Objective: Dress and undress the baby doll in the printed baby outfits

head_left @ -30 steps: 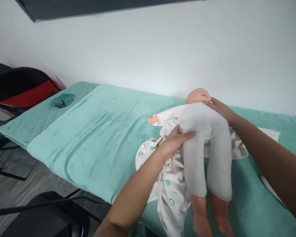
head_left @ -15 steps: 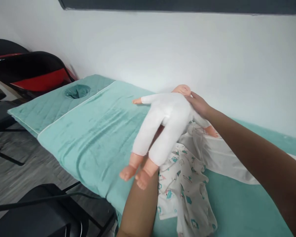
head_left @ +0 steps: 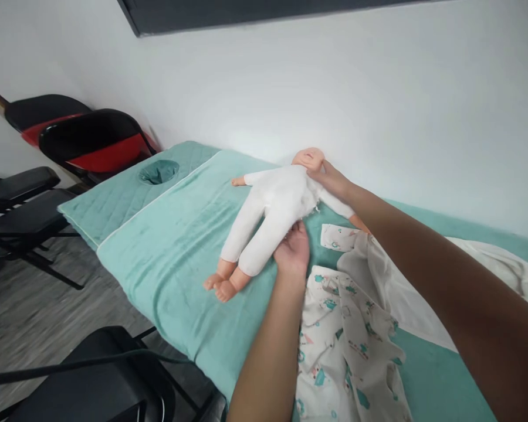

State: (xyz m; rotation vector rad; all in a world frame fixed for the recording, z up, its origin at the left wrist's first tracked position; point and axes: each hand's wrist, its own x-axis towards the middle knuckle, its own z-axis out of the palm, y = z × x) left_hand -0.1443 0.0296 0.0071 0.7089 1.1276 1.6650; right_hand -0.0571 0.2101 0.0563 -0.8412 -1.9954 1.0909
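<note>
A baby doll point(head_left: 273, 214) with a white cloth body lies face up on the teal towel point(head_left: 180, 234), its head toward the wall and its feet toward the table's near edge. My left hand point(head_left: 293, 251) is at the doll's hip, fingers tucked under its body. At the doll's neck and shoulder, my right hand point(head_left: 331, 179) has its fingers curled behind the head. A white baby garment point(head_left: 343, 334) printed with teal shapes lies crumpled to the right of my left arm, off the doll.
A white cloth point(head_left: 405, 293) is spread under and beside the garment. The padded table point(head_left: 114, 199) has a round face hole point(head_left: 158, 172) at its left end. Black and red folding chairs point(head_left: 92, 140) stand at the left, a black seat point(head_left: 97, 387) below.
The doll has swung left off the patterned garment and come down flat on the teal towel. Both hands travelled with it. The garment stays to the right.
</note>
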